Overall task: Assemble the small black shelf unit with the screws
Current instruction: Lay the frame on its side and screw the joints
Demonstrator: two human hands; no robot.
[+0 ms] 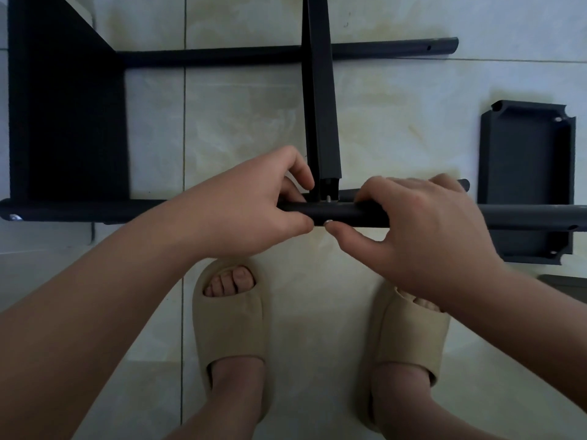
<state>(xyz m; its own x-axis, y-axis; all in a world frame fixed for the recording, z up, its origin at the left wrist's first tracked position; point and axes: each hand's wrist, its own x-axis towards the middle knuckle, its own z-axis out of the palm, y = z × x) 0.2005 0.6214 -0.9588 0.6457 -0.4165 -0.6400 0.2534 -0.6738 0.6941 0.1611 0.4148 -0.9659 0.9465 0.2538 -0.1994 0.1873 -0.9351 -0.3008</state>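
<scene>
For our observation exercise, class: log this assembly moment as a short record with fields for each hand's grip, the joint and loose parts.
left-hand grip: holds the near black round tube at the joint
right-hand grip: curled round the same tube
joint: small silver screw showing where the black shelf panel meets the tube
loose part: black rectangular shelf tray on the pale tiled floor, right

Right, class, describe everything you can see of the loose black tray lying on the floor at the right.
The loose tray is a dark grey-black rectangle, matt, perhaps plastic or painted metal, with a raised rim and rounded notches at its corners; small pale dots show near its right corners. It lies flat on the tiled floor, hollow side up. The near pole crosses over its lower part; whether they touch cannot be told.
</scene>
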